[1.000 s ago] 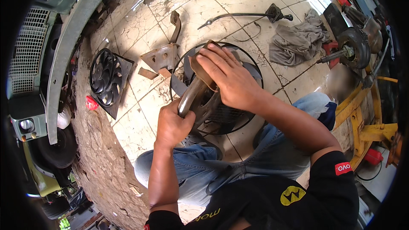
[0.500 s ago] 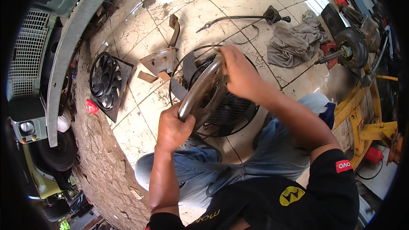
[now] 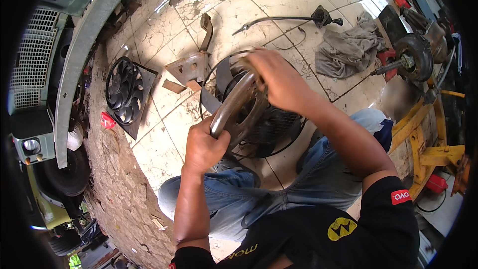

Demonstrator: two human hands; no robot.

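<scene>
I hold a thick, brown-grey metal disc (image 3: 234,102) with holes through its inner face, tilted over my lap. My left hand (image 3: 205,145) is closed round its lower rim, thumb on the inner side. At the upper rim my right hand (image 3: 279,77) is bent over the edge, its fingertips partly hidden. Below the disc, on the floor between my feet, lies a black fan (image 3: 271,132) with a thin round ring and a wire grille, largely covered by the disc and my hands.
A second black fan (image 3: 125,92) and a rusty pedal bracket (image 3: 191,67) lie to the left. Farther off are a lever with a cable (image 3: 279,18) and a grey rag (image 3: 348,50). A hub assembly (image 3: 412,56) and a yellow frame (image 3: 423,154) stand right; a vehicle front (image 3: 35,60) is far left.
My right hand has slid slightly left and up over the disc's upper rim. The left hand keeps its grip on the lower rim. The whole view has shifted a little.
</scene>
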